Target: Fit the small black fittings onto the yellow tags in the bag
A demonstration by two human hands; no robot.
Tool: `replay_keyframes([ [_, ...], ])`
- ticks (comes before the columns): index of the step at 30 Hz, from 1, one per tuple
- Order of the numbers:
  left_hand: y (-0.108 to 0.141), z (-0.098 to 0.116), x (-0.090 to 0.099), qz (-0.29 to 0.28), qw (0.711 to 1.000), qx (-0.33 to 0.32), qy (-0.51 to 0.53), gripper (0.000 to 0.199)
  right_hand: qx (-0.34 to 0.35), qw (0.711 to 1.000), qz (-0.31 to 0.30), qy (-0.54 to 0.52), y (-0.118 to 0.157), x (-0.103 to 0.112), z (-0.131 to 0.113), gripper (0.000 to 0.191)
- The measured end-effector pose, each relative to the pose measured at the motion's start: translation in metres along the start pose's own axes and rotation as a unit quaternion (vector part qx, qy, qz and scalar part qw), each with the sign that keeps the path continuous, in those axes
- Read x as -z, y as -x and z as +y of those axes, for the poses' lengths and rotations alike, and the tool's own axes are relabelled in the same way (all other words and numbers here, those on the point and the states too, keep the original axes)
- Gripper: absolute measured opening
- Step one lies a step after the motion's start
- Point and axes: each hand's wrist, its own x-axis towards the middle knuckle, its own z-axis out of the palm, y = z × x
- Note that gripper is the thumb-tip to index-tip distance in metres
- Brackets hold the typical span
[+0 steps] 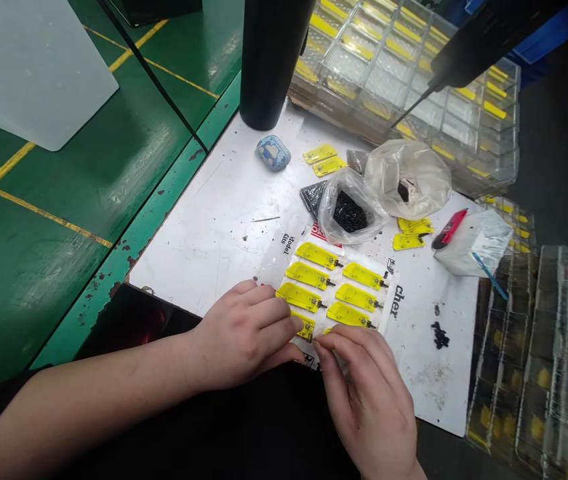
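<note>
Two columns of thin yellow plastic pieces (pixel 309 275) lie on a white printed bag, most with a small black fitting at one end. My left hand (pixel 251 333) is curled over the lowest piece of the left column (pixel 305 327), index finger on top and thumb at the near edge. At that piece's black end, my right hand (pixel 371 393) has thumb and index fingertip pinched together. Whatever is between those fingertips is too small to make out. Partly behind the right fingers, another yellow piece shows at the bottom of the right column.
Beyond the pieces stand an open bag of small black parts (pixel 350 212) and another open bag (pixel 421 177). A black electric screwdriver (pixel 464 57) hangs above clear compartment boxes (pixel 379 73). A red cutter (pixel 450 229), blue case (pixel 273 153) and black cylinder (pixel 271 67) are around.
</note>
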Motion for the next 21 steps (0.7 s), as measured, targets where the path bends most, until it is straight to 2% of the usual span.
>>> replay_keyframes([
  [4,-0.001,0.003,-0.005,-0.032,0.998,0.014,-0.058,0.028,0.014,0.995,0.011,0.098,-0.001,0.002,0.013,0.018],
  [11,-0.001,0.004,-0.007,-0.038,0.996,0.009,-0.082,0.026,0.005,0.996,-0.012,0.092,0.001,-0.004,0.016,0.016],
  [21,-0.002,0.005,-0.006,-0.043,0.995,0.014,-0.086,0.023,0.002,0.995,-0.019,0.1,0.001,-0.001,0.016,0.014],
])
